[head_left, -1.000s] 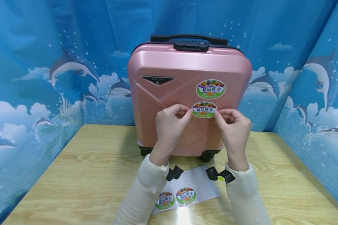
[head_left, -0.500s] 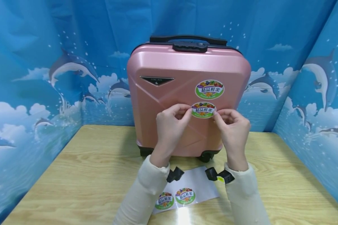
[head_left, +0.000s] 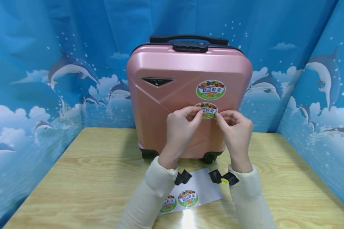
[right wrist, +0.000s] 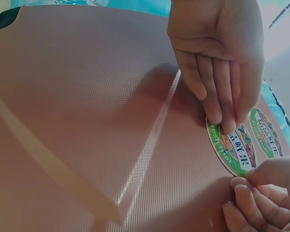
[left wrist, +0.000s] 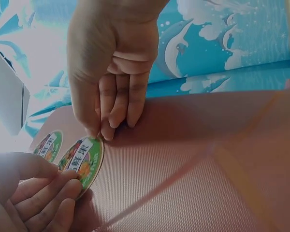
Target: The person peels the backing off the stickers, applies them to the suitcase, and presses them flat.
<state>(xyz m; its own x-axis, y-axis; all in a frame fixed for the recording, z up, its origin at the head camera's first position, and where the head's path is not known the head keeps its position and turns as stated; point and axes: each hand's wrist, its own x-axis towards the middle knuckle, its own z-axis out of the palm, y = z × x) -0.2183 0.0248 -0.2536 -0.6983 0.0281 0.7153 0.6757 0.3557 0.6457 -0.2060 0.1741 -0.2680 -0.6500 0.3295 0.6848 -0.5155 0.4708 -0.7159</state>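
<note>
A pink suitcase [head_left: 160, 121] stands upright on the table. On its front is an oval fruit sticker [head_left: 210, 111] with a green lower part, lying below a matching sticker [head_left: 211, 90]. My left hand [head_left: 180, 128] reaches over the lower sticker's left part, thumb and fingertips pressing on its face and hiding some print. At the opposite edge, my right hand [head_left: 237, 129] pinches the sticker between thumb and forefinger. Both wrist views show the fingertips right at the case's ribbed surface; in the right wrist view the left fingers [right wrist: 215, 104] lie fairly straight.
A white backing sheet [head_left: 207, 186] with two more fruit stickers [head_left: 188, 198] lies on the wooden table [head_left: 103, 178], partly behind the left sleeve. The suitcase has a black top handle [head_left: 189, 38] and black wheels [head_left: 209, 158]. Blue dolphin-print curtains [head_left: 103, 31] enclose the back and sides.
My left hand has moved right, from the lower sticker's left edge onto its face. The right hand stays at the right edge. The head view has shifted slightly.
</note>
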